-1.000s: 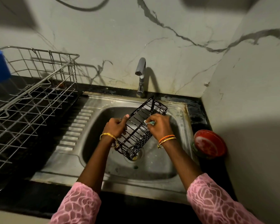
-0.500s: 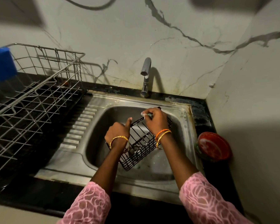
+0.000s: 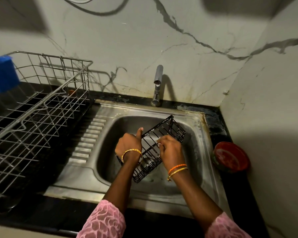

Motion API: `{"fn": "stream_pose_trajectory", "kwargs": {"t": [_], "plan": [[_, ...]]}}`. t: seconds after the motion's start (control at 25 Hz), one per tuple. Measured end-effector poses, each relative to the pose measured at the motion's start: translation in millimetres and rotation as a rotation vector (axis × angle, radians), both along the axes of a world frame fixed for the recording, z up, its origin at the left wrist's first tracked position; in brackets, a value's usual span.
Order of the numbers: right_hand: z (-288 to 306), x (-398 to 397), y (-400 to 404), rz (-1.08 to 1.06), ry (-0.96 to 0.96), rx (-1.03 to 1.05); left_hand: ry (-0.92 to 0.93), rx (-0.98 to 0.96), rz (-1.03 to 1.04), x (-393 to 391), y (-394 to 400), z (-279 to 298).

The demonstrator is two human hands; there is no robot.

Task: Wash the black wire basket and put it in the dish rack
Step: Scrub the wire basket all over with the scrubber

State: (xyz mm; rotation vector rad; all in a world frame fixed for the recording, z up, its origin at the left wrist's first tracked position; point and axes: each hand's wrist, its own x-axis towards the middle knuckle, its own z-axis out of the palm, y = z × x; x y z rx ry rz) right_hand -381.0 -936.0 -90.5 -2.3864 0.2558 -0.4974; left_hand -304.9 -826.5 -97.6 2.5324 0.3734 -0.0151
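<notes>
black wire basket [image 3: 159, 143] tilted over sink [image 3: 201, 152] (soapy rim) | left hand [image 3: 129, 143] clamps its edge | right hand [image 3: 170, 148] pinches small scrubber [image 3: 159, 141]

Both forearms reach forward from pink sleeves. The left hand [image 3: 129, 145] is fisted, thumb raised, its grip closed on the black wire basket [image 3: 162, 136]. The right hand [image 3: 170, 149], fingers curled, presses inside that basket.

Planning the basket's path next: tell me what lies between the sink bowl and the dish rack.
Only the sink's ribbed steel drainboard lies between the sink bowl and the dish rack; the head view shows it bare.
</notes>
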Motion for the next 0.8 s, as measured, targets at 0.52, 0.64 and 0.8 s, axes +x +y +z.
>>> {"fn": "stream_pose_trajectory", "kwargs": {"t": [0.52,0.64,0.8], "plan": [[-15,-15,13,-0.12,-0.067,0.089,-0.05,-0.095,-0.076,-10,3,8],[-19,-18,16,-0.121,-0.026,0.027,-0.037,-0.089,-0.069,-9,9,4],[-6,15,25,-0.058,-0.043,-0.098,-0.03,-0.116,-0.06,-8,14,4]]}}
